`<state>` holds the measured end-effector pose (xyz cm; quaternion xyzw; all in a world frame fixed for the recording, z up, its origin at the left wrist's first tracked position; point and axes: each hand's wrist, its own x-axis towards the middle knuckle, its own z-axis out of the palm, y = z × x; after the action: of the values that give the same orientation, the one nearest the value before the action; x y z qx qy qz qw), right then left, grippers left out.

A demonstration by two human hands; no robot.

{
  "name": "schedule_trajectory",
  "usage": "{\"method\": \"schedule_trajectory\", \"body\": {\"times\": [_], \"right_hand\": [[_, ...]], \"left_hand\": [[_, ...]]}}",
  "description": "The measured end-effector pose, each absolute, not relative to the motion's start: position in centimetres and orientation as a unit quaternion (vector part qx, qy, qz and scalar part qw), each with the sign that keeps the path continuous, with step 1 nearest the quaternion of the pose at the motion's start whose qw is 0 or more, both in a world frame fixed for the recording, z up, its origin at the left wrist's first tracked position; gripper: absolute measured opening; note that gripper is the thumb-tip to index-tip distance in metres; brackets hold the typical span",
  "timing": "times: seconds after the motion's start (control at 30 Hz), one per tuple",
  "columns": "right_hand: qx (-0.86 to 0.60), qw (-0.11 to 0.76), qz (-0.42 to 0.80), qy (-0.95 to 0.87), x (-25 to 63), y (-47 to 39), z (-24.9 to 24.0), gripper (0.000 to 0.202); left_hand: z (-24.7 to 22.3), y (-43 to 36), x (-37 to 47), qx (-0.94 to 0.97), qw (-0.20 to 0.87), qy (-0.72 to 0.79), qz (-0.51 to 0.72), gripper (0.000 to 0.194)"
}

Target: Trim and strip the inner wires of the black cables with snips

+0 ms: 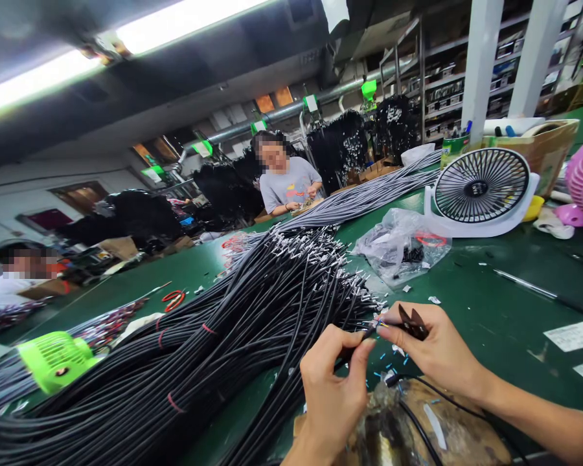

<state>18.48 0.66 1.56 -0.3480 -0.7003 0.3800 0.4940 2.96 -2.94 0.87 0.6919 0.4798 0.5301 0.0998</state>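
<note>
My left hand [337, 378] pinches a black cable [368, 333] near its end between thumb and forefinger. Thin coloured wires stick out of that end, and the fingertips of my right hand [434, 349] close on them. Tucked in the right palm is a pair of small dark snips [412, 321], its two pointed blades upward. Left of my hands, a large bundle of black cables [214, 343] stretches over the green table [486, 336], with white-tipped ends [315, 252] beside the fingers. Below my hands, a worn wooden block [459, 421] carries a loose black cord [411, 414].
A clear plastic bag [393, 249] lies near a white desk fan [483, 188] at the right. A pen [525, 281] and paper labels [573, 334] lie nearby. Across the table, grey cables [364, 197] run toward a person [291, 178]; another person [10, 285] sits far left.
</note>
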Motion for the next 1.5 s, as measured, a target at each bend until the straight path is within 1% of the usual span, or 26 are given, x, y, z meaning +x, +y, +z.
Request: {"method": "schedule_trajectory", "body": {"times": [0.13,0.3,0.37,0.43,0.5,0.57,0.63,0.7,0.9,1.1,1.27,1.4,1.5], "right_hand": [[-0.323,0.483,0.367,-0.726,18.8,0.9,1.9,0.024],[-0.286,0.449,0.448,-0.717,19.3,1.2,2.4,0.019],[-0.295,0.440,0.466,-0.709,19.4,1.4,2.3,0.020],[-0.328,0.453,0.451,-0.696,19.4,1.6,2.2,0.020],[-0.366,0.476,0.429,-0.675,19.5,1.7,2.0,0.017],[-0.378,0.479,0.432,-0.664,19.5,1.6,1.9,0.015],[-0.360,0.464,0.446,-0.676,19.5,1.4,1.9,0.018],[-0.335,0.459,0.442,-0.694,19.5,1.1,2.1,0.017],[-0.303,0.482,0.426,-0.704,19.2,1.1,2.1,0.014],[-0.319,0.468,0.402,-0.720,19.1,1.1,1.8,0.014],[-0.332,0.438,0.368,-0.750,19.3,1.0,2.3,0.012],[-0.338,0.421,0.404,-0.738,19.5,1.3,2.3,0.012],[-0.334,0.412,0.460,-0.712,19.3,1.4,2.2,0.009]], "left_hand": [[1.3,-2.7,2.7,0.691,0.132,0.482,0.523,0.010],[1.9,-2.5,2.0,0.696,0.201,0.470,0.505,0.012],[1.9,-2.5,1.8,0.696,0.230,0.460,0.500,0.014],[1.8,-2.5,1.7,0.695,0.242,0.453,0.503,0.014],[1.7,-2.5,1.7,0.690,0.239,0.451,0.513,0.014],[1.5,-2.5,1.7,0.683,0.234,0.453,0.523,0.014],[1.3,-2.4,1.8,0.680,0.233,0.455,0.526,0.014],[1.1,-2.3,1.8,0.681,0.234,0.454,0.525,0.015],[0.7,-2.1,1.8,0.688,0.218,0.461,0.517,0.016],[1.0,-2.1,1.8,0.721,0.143,0.462,0.497,0.018],[1.3,-2.2,1.9,0.732,0.113,0.468,0.482,0.017],[1.1,-2.3,1.9,0.738,0.093,0.460,0.485,0.016],[1.0,-2.2,1.9,0.716,0.147,0.468,0.497,0.015]]}}
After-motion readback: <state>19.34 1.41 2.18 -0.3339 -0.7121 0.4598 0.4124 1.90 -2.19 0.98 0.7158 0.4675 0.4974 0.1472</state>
